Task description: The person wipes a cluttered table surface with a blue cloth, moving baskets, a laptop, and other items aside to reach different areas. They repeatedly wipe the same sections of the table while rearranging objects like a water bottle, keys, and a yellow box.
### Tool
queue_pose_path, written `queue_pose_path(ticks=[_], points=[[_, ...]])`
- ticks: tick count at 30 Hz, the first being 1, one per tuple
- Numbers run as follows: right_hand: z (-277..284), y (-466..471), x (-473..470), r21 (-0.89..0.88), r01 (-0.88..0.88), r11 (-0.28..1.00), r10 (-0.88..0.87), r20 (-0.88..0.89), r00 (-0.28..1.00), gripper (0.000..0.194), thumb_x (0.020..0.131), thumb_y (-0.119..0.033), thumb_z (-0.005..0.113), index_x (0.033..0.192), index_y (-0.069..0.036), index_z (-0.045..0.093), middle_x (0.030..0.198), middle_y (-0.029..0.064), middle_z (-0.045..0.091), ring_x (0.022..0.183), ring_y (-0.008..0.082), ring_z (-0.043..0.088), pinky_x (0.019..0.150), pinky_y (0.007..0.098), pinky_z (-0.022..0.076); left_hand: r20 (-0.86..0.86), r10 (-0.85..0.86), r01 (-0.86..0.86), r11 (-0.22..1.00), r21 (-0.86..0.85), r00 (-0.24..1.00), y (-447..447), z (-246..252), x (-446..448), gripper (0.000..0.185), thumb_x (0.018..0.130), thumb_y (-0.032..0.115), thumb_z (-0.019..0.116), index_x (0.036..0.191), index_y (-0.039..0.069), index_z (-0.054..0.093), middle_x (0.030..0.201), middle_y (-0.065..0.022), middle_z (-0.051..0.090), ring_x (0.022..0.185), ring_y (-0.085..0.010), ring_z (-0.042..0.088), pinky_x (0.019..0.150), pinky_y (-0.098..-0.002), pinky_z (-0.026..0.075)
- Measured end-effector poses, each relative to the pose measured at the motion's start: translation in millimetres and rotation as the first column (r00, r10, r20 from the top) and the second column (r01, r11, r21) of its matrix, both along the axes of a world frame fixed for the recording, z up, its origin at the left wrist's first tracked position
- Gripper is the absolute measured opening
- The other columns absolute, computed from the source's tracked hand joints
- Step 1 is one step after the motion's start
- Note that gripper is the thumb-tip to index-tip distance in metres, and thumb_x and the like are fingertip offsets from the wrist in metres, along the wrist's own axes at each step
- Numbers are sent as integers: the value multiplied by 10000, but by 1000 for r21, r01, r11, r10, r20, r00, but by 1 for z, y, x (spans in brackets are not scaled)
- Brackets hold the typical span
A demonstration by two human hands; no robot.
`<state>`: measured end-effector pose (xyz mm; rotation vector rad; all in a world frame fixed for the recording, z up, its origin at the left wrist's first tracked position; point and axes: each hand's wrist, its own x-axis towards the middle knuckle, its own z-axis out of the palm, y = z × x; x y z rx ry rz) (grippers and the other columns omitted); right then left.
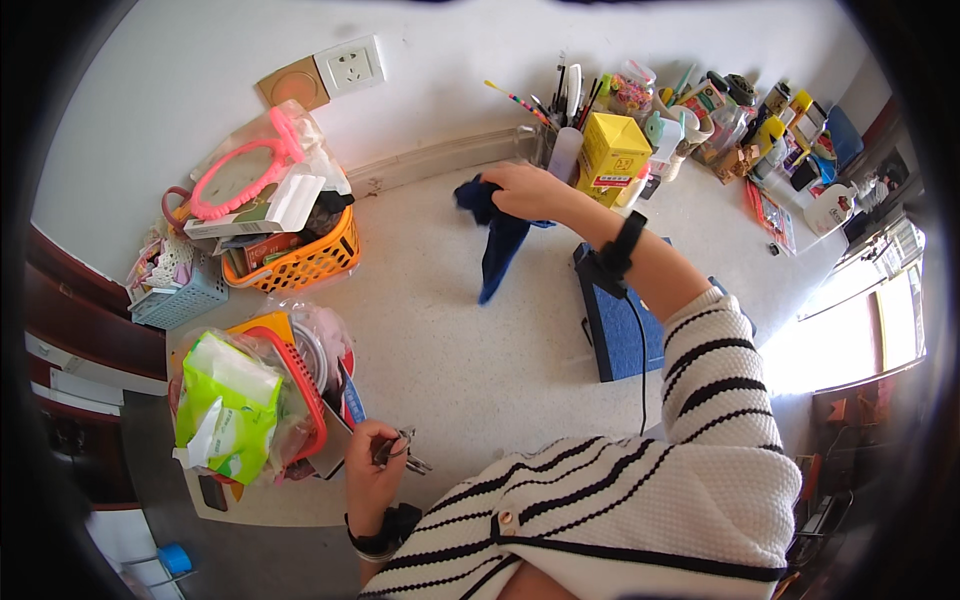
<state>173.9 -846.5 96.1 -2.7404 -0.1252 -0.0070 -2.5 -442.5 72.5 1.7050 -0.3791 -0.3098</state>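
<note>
My right hand (529, 195) grips a dark blue cloth (504, 247) over the far middle of the pale countertop (450, 360); part of the cloth hangs down towards me. Low in the view, near the counter's front edge, my left hand (375, 461) is closed around a bunch of keys (405, 450) on a ring. Beneath my right forearm lies a blue box or folder (630, 330). A yellow carton (611, 157) stands to the right of my right hand, beside a pale bottle (564, 154).
An orange basket (300, 259) of odds and ends, a light blue basket (184, 300) and a red basket (304, 390) with a green tissue pack (229, 409) stand at left. Jars, bottles and brushes line the wall at right. A white bottle (829, 210) stands far right.
</note>
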Motion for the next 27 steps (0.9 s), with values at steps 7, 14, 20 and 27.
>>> queue_pose_path(ticks=[7, 14, 20, 27], points=[[-73, 8, -46, -92, 87, 992, -102, -172, 980, 254, 774, -176, 551, 1002, -121, 648, 1182, 136, 509, 1104, 414, 451, 914, 499, 458, -20, -5, 7, 996, 89, 1000, -9, -11, 12, 143, 886, 25, 630, 955, 21, 505, 787, -7, 514, 705, -56, 504, 618, -212, 417], [-41, 67, -102, 640, 29, 768, 424, -542, 725, 158, 711, -53, 603, 868, -58, 617, 700, 3, 527, 641, 100, 445, 581, 265, 379, 105, -168, 123, 931, 343, 980, -25, -14, 12, 158, 865, 61, 644, 943, 19, 513, 798, -117, 556, 695, -209, 595, 649, -297, 481], [8, 63, -7, 462, -209, 862, 224, 23, 974, 179, 751, -116, 599, 917, -61, 635, 797, 88, 609, 755, 209, 571, 672, 335, 452, 124, -235, 160, 886, 436, 964, -27, -12, 6, 155, 878, 119, 641, 948, 36, 530, 804, -113, 570, 675, -224, 575, 617, -314, 466], [-88, 103, 99, -303, -171, 938, 220, 135, 966, 525, 879, -351, 607, 1380, -256, 483, 1412, 32, 470, 1305, 338, 405, 1030, 487, 353, 146, -267, 183, 887, 424, 953, -45, -11, 5, 155, 865, 112, 634, 959, 51, 527, 841, -138, 584, 721, -315, 592, 639, -358, 476]])
